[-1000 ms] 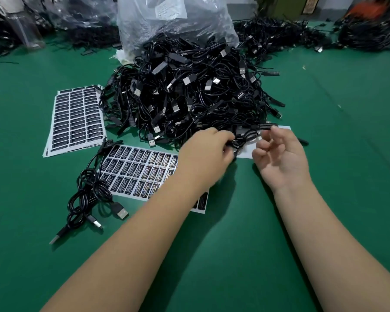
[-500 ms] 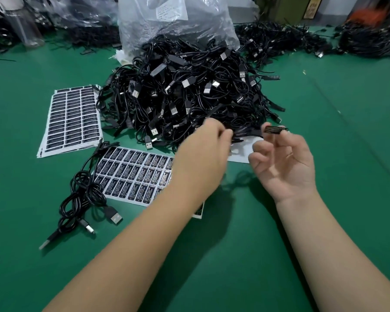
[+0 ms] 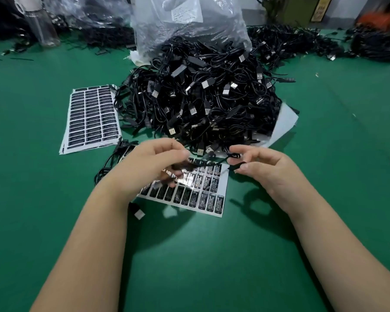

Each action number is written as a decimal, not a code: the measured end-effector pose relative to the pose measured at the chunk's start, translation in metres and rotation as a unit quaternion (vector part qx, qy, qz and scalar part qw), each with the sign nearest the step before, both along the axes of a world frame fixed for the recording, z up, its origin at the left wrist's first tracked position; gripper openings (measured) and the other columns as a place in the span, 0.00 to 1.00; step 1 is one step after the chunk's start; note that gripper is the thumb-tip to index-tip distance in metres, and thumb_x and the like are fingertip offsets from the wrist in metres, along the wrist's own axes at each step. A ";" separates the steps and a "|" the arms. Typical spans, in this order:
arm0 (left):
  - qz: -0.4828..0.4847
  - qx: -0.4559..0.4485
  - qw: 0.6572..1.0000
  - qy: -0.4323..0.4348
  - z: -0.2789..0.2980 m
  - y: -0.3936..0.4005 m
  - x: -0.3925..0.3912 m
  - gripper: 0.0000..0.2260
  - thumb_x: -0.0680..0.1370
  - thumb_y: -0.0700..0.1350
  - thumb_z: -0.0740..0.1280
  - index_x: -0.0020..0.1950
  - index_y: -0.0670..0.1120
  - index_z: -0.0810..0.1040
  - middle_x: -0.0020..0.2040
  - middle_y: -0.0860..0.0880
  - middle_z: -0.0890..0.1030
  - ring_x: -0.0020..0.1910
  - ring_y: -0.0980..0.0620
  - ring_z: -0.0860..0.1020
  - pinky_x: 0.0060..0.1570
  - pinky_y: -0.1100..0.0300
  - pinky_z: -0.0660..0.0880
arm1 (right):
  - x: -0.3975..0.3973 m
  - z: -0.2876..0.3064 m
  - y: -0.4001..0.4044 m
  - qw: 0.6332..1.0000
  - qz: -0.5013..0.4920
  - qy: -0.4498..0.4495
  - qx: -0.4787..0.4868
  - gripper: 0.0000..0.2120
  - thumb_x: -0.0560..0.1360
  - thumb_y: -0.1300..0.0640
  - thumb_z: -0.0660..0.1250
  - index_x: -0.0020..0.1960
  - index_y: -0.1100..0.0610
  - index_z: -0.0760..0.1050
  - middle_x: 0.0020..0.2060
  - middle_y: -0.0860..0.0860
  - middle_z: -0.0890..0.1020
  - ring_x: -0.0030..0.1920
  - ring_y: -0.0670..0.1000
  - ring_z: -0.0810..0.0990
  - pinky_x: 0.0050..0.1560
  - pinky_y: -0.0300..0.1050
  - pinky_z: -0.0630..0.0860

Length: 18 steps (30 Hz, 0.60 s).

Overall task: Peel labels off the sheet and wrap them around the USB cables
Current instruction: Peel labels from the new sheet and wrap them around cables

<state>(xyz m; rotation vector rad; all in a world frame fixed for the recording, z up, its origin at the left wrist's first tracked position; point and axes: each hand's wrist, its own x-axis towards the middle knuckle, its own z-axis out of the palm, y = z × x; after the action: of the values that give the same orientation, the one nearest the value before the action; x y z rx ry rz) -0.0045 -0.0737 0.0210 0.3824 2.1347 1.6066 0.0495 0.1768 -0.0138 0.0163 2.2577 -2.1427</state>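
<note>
A big pile of black USB cables [image 3: 203, 97] lies on the green table. In front of it is a white label sheet [image 3: 198, 192] with rows of black labels. My left hand [image 3: 151, 165] hovers over that sheet and grips a thin black cable [image 3: 208, 162] that stretches across to my right hand [image 3: 263, 167]. My right hand pinches the cable's other part, where something small and black shows between thumb and fingers; whether that is the peeled label I cannot tell. My left fingers are blurred.
A stack of full label sheets [image 3: 91, 118] lies at the left. A finished cable bundle [image 3: 113, 163] sits partly under my left arm, its plug [image 3: 139, 213] showing. A plastic bag [image 3: 189, 25], a clear bottle [image 3: 41, 25] and more cable heaps [image 3: 302, 41] stand behind.
Both hands have drawn back from the pile toward me, over the label sheet. The black label my right hand held up now sits at the cable stretched between my hands.
</note>
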 end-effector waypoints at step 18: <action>0.059 -0.187 0.968 0.158 -0.024 0.065 0.023 0.03 0.71 0.49 0.68 0.40 0.52 0.76 0.37 0.54 0.79 0.31 0.59 0.74 0.33 0.60 0.69 | -0.001 0.007 -0.005 0.958 0.031 -0.047 -0.281 0.05 0.63 0.63 0.69 0.35 0.55 0.78 0.57 0.53 0.82 0.57 0.65 0.79 0.54 0.54 0.79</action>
<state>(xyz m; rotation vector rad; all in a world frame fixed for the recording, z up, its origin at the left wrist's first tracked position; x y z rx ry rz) 0.0184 -0.0090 -0.0033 0.4141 2.6836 1.2216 0.0483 0.1714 -0.0068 0.0342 1.5065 -2.5941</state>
